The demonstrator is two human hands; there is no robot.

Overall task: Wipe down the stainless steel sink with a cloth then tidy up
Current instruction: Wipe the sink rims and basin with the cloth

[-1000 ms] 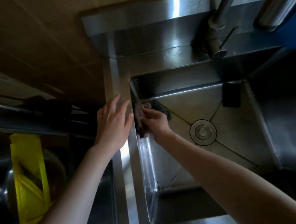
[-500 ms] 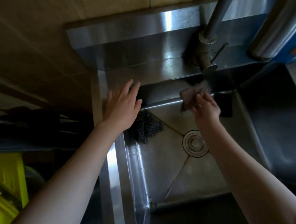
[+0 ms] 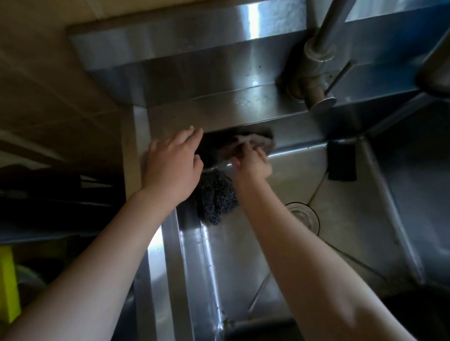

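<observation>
the cloth (image 3: 260, 140), gripped in the right hand (image 3: 250, 163), now sits further left on the sink (image 3: 174, 271) back wall; the left hand (image 3: 172, 165) lies flat, fingers straight, on the rim. wiping looks unfinished.

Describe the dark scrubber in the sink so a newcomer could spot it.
Look into the steel sink basin, at its far left corner. The scrubber lies there, just beneath the left hand. It is a dark, knobbly mesh wad, unlike the paler cloth the right hand holds.

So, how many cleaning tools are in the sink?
2: cloth in the right hand, at the back wall; mesh scourer in the back-left corner. Others may be hidden.
</observation>
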